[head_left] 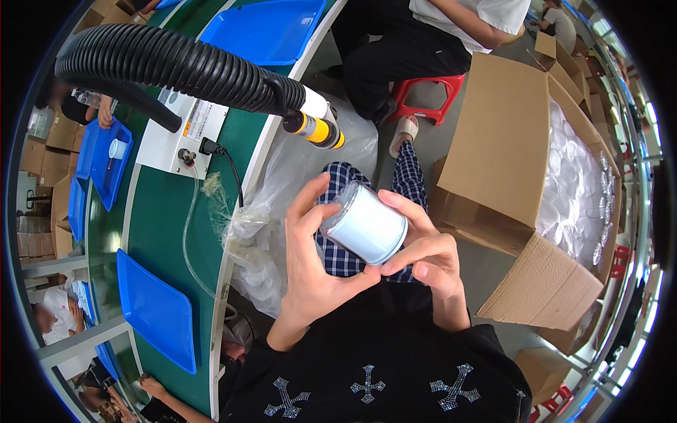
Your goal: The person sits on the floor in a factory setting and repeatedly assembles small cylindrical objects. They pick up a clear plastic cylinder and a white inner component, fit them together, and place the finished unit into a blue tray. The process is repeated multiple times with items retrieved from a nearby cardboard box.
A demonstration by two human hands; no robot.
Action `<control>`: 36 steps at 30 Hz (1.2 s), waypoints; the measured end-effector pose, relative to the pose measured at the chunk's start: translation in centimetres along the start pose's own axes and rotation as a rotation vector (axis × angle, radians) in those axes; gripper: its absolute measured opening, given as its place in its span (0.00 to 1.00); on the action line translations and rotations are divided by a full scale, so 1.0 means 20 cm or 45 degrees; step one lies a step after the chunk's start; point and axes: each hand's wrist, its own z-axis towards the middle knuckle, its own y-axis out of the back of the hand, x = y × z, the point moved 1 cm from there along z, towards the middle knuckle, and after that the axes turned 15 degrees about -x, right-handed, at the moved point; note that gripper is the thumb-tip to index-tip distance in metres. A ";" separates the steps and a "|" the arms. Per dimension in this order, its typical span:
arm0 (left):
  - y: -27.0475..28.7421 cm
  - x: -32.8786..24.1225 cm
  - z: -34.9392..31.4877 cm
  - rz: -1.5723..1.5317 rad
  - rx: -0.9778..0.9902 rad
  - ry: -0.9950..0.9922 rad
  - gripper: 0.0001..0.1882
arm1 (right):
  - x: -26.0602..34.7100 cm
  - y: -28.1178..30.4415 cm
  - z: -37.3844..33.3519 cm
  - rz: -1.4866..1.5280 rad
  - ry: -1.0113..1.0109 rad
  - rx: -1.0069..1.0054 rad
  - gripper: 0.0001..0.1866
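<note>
Between my two hands, above my lap, is a light-blue jar [368, 224] with a clear, shiny end, tilted toward the upper left. My left hand [310, 247] curls around its left side, fingers at the clear end and thumb near the lower edge. On the other side, my right hand [430, 247] grips the jar with its fingers at the lower right rim and upper side. Whether the clear end is a lid or a wrapping I cannot tell.
A black corrugated hose with a yellow-banded nozzle [321, 132] hangs over the green work table [162, 229] at left. Blue trays [159, 310] lie on it. Right of me stands an open cardboard box [493, 141] holding clear plastic-wrapped items. A co-worker sits near a red stool [451, 95].
</note>
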 end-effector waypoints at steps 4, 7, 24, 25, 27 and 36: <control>-0.01 0.00 0.00 -0.030 0.010 0.008 0.39 | 0.01 0.01 -0.01 -0.044 -0.006 -0.036 0.14; -0.01 0.01 0.00 -0.034 0.017 0.015 0.40 | 0.04 -0.01 -0.02 -0.099 0.027 -0.080 0.14; -0.02 0.04 -0.02 -0.099 0.152 0.108 0.41 | -0.09 0.04 -0.01 -0.113 0.054 -0.570 0.21; -0.03 0.02 -0.02 -0.092 0.211 0.107 0.41 | -0.12 0.04 -0.01 -0.109 0.033 -0.589 0.22; -0.04 -0.01 -0.02 -0.081 0.330 0.103 0.41 | -0.17 0.03 0.00 -0.063 0.006 -0.608 0.25; -0.12 0.01 -0.06 -0.142 0.357 0.089 0.40 | -0.22 -0.04 -0.01 0.455 -0.089 -0.978 0.28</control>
